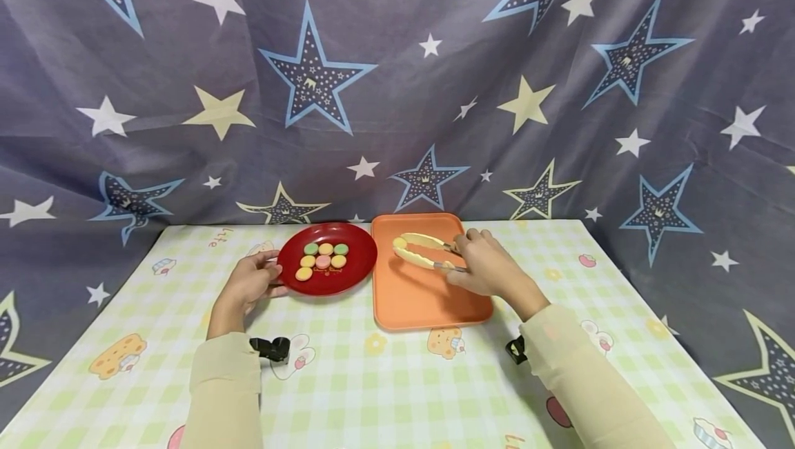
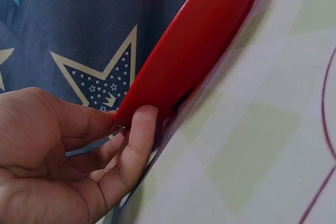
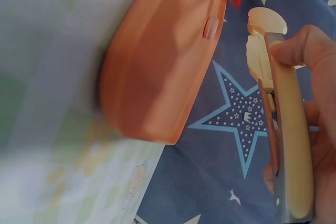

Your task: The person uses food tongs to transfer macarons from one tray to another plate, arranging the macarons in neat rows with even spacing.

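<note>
My left hand (image 1: 251, 280) grips the left rim of a red plate (image 1: 357, 270); in the left wrist view the fingers (image 2: 142, 140) press its outer side. Several small macarons lie on it: two green ones, a pink macaron (image 1: 323, 262) and others yellow to orange. My right hand (image 1: 487, 263) holds tongs (image 1: 417, 258) with pale yellow heads and metal arms above an orange tray (image 1: 410, 304). Between the tong tips sits a yellow macaron (image 1: 400, 243). In the right wrist view the thumb presses the tongs' handle (image 3: 296, 145).
Plate and tray stand side by side at the back of a table with a green-checked cloth (image 1: 373, 394). Behind hangs a dark curtain (image 1: 397, 111) with stars. A small pinkish patch (image 3: 211, 28) shows at the tray's edge; what it is, I cannot tell.
</note>
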Action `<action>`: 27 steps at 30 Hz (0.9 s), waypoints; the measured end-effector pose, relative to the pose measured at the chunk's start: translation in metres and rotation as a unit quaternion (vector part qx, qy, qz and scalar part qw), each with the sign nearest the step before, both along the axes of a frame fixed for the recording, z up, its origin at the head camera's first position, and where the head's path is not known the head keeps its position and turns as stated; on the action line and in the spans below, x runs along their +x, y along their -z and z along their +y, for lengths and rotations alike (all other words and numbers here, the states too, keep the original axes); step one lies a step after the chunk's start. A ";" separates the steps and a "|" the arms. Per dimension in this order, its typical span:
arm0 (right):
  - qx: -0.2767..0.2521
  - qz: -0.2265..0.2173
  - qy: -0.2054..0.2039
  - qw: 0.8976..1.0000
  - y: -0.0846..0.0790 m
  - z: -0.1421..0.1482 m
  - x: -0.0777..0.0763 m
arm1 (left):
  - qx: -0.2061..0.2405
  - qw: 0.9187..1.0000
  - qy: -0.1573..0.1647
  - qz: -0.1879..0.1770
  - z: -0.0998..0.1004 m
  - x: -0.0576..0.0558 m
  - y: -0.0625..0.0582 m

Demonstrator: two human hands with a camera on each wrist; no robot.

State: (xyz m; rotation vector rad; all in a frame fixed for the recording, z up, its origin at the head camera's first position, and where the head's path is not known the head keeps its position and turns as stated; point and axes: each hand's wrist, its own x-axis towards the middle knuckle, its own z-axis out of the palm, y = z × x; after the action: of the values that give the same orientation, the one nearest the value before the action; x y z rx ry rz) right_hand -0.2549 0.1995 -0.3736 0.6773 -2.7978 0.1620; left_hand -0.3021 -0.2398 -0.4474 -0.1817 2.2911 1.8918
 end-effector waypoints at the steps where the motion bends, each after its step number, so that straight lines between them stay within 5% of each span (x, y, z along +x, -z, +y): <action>1: 0.000 -0.001 -0.001 1.000 -0.001 -0.002 0.000 | 0.001 1.000 0.000 0.000 0.000 0.000 0.000; 14: 0.020 0.018 -0.043 0.999 -0.006 -0.030 -0.004 | 0.005 1.000 0.003 0.001 -0.001 0.000 -0.001; 27: 0.023 -0.014 -0.056 0.998 -0.008 -0.063 -0.004 | 0.003 1.000 -0.003 -0.004 -0.003 -0.001 0.000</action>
State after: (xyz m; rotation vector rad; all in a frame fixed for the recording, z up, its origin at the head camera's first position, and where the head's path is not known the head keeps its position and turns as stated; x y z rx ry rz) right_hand -0.2587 0.1369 -0.3660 0.8508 -2.7978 0.1288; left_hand -0.3030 -0.2425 -0.4477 -0.1962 2.2816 1.8984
